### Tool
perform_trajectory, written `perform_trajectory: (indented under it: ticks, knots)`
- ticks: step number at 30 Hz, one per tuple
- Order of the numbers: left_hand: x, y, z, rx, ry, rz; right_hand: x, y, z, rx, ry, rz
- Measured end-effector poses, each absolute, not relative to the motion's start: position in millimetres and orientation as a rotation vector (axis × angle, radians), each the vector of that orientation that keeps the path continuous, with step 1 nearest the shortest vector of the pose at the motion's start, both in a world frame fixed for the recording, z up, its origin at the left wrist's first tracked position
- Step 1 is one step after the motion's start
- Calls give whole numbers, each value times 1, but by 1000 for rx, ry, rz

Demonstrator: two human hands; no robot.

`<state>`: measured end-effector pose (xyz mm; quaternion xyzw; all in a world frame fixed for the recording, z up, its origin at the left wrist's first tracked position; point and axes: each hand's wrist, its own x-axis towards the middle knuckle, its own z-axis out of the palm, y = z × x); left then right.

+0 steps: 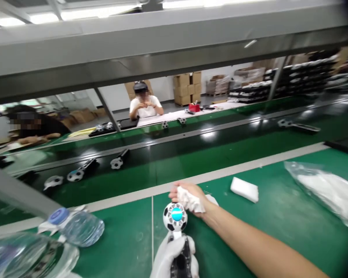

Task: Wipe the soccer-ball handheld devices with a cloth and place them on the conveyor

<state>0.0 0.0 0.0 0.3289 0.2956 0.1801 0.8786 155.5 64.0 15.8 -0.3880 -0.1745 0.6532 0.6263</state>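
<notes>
Football-patterned device [174, 226], 1 blue disc [176, 214], gloved left hand [166, 255]

On the green bench [127, 243], a white block [244, 189], a clear plastic bag [326, 189] with white contents and a blue-capped bottle [82, 228] are seen. Football-patterned devices [75, 175] are spread along the glossy strip [191, 160] beyond.

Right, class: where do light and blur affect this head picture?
Head view: ceiling lights burn out to white; the dark belt carries bright glare patches; a pale streak crosses the blue centre of the football-patterned piece; the co-worker at far left looks soft; the right-hand corners fall dark.
</notes>
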Motion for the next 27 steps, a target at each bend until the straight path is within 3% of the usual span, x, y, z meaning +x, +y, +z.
perform_trajectory:
  ticks: [3,8,10,19,27]
  knots:
    - [-2,-1,1,740,650,415,157,53,31,-897,-545,1343]
    - [2,-9,0,784,660,457,132,26,36,-1190,-1691,664]
    - [2,-10,-2,773,664,463,128,28,30,-1317,-1864,563]
    - [4,-6,-2,779,679,402,157,68,19,-1300,-1407,826]
    - [3,2,9,569,800,463,213,26,21,-1404,-1195,1011]
